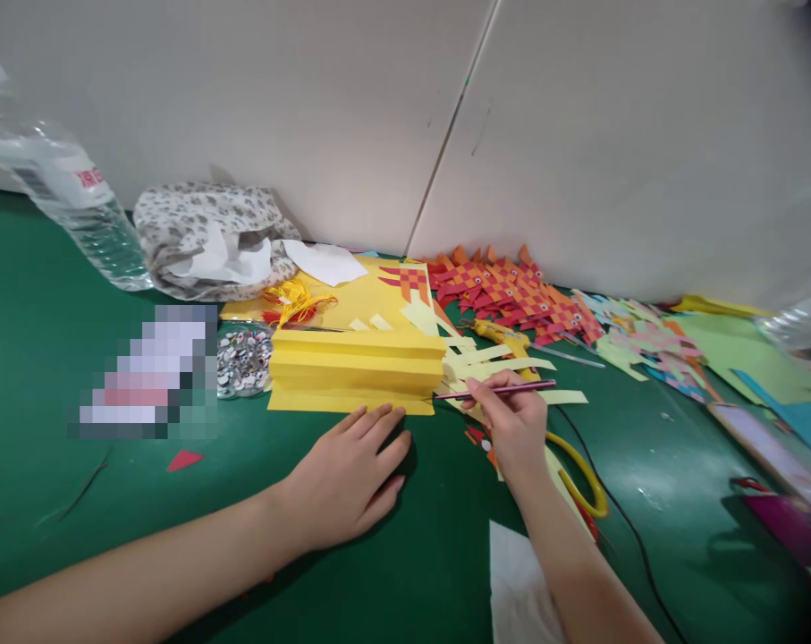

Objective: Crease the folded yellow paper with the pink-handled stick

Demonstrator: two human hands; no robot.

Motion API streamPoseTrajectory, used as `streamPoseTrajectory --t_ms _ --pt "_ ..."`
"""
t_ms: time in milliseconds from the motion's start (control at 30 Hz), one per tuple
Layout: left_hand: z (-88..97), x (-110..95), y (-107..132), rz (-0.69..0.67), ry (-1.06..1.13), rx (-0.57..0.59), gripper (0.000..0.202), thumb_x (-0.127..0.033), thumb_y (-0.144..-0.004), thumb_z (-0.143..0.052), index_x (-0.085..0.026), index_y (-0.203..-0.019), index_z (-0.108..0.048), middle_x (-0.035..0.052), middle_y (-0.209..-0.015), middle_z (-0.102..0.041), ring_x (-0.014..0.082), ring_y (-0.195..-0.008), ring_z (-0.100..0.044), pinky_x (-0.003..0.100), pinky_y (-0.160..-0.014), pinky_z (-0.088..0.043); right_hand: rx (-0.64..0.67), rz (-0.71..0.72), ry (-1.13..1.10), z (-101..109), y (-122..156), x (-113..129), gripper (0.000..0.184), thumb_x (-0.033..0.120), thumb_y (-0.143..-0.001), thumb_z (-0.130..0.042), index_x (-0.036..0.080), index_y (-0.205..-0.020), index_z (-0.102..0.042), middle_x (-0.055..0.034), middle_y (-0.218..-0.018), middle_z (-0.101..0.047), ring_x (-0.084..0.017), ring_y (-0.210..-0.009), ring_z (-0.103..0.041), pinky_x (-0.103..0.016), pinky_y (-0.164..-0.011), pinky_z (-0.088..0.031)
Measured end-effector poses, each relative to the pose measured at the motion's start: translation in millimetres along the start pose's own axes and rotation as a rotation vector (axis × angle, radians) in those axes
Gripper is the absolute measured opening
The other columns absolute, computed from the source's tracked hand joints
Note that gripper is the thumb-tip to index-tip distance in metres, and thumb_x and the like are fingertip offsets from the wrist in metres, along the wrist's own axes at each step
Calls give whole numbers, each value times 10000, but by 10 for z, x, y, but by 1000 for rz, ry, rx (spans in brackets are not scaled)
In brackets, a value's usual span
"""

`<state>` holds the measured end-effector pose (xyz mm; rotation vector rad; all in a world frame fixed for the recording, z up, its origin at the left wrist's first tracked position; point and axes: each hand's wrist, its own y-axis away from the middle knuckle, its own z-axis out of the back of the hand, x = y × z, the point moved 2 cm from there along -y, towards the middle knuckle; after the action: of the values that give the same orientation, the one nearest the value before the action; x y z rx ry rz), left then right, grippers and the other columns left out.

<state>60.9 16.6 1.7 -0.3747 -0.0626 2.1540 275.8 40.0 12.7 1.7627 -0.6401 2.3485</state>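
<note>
Wall [579,134]: grey, rising behind everything I am viewing through the head camera.
Worktop [392,590]: green, carrying all the craft things I am seeing.
Bottle [97,215]: clear, standing at the far left, slanting outward in my view.
Pouch [210,201]: patterned cloth, sitting just beside the bottle, with white tissue poking out.
Folded sheet [355,380]: yellow, lying in the middle of the worktop in front of me, its pleats running from side to side.
Woven figures [492,291]: red and orange, lying heaped near the wall, behind and to the right of the sheet.
Left hand [358,470]: I am resting its fingers, spread and released, at the sheet's lower edge.
Right hand [512,420]: I am pinching the pen with its fingers, just right of the sheet.
Strips [492,367]: pale yellow, fanning out behind the right hand.
Eyes [244,358]: small plastic ones, lying in a bunch just left of the sheet.
Pen [519,388]: slim and pink, pointing left, its tip meeting the sheet's right edge in my view; I cannot tell whether it is touching.
Scrap [185,461]: red, lying alone at the left.
</note>
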Motion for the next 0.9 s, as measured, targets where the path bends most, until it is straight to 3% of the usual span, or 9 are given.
streamPoseTrajectory --t_ms 133,267,400,900 --pt "4 5 -2 1 -5 -2 391 -332 -944 -371 -138 -1259 -498 169 -1399 -463 317 -1302 -434 479 -1058 -411 -3 42 1 -21 29 36 247 317 -757 -719 193 -615 -560 22 -493 -611 -130 -472 -568 -238 -488 -414" --pt "6 0 -7 -2 -8 -3 391 -330 -941 -376 -139 -1261 -496 167 -1399 -463 317 -1296 -439 480 -1056 -412 114 -1 25 -130 75 81 259 382 -769 -711 188 -653 -584 -2 -554 -656 -103 -413 -486 -226 -401 -322" --pt "16 -8 -1 -3 -10 -1 383 -324 -941 -378 -138 -1253 -500 166 -1392 -470 315 -1296 -438 478 -1057 -412 188 -41 20 -203 90 79 283 423 -764 -715 190 -668 -587 -6 -563 -651 -130 -482 -544 -233 -438 -354" --pt "12 -5 4 -12 -8 -13 390 -336 -946 -377 -144 -1262 -504 140 -1384 -490 300 -1279 -455 453 -1041 -426 26 12 103 -158 15 13 281 444 -777 -690 194 -699 -587 -29 -632 -684 -163 -567 -591 -250 -468 -391"
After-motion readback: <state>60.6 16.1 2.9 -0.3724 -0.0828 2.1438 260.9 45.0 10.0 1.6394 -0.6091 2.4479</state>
